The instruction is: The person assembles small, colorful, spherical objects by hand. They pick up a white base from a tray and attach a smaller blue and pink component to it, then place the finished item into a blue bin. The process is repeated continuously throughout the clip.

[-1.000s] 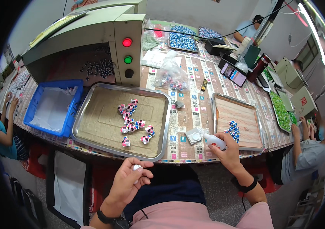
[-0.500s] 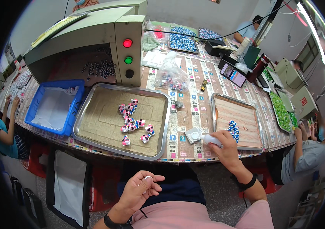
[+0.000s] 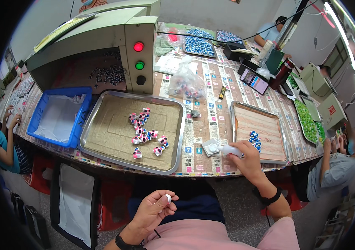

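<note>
My left hand, held in front of my body below the table edge, is closed on a small white round piece between thumb and fingers. My right hand is wrapped round a translucent white squeeze bottle lying tilted, its tip toward the left. Beside that tip is a small white square block with a round top. To the right of my right hand, small blue, white and red pieces sit in a paper-lined metal tray. Several pink-and-white figures with dark eyes stand in the large metal tray.
A blue bin and a grey machine with lit buttons stand left. Beyond the trays are a plastic bag, a small yellow-black tube and a propped phone. A black lined crate is low left. Other people work on both sides.
The fingers of my left hand have curled in, and the white piece has moved slightly right. My right hand and the bottle have hardly moved.
</note>
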Motion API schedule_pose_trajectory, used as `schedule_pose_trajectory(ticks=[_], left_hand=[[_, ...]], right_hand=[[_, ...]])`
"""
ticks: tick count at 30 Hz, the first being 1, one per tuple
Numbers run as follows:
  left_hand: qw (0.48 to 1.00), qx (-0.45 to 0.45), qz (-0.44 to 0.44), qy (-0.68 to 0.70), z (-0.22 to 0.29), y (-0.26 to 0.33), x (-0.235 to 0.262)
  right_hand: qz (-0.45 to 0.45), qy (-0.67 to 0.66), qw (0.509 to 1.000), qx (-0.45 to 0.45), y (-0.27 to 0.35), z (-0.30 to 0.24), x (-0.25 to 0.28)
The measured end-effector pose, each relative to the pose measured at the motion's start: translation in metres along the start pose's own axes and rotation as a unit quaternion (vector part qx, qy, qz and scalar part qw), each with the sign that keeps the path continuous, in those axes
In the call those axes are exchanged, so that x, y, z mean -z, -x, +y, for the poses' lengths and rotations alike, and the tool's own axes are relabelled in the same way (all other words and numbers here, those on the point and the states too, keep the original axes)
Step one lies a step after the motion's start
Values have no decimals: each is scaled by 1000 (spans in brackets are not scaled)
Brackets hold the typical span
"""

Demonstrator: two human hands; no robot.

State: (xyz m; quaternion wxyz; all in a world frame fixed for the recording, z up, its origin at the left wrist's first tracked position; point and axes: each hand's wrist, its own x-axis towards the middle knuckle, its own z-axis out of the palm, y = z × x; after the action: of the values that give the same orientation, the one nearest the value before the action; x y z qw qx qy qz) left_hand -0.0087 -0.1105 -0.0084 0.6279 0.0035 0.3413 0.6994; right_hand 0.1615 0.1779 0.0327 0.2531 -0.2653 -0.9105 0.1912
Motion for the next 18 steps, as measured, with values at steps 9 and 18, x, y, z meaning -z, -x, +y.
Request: schedule_pose_trajectory(ticks=[9,18], left_hand=[[1000,7,12,4,0,-2,1],[1000,-2,27,11,-1,0,8]], right_hand=[[-100,-235,947,-193,-41,22,-1],[-184,-416,866,-209,-122,51,-31]])
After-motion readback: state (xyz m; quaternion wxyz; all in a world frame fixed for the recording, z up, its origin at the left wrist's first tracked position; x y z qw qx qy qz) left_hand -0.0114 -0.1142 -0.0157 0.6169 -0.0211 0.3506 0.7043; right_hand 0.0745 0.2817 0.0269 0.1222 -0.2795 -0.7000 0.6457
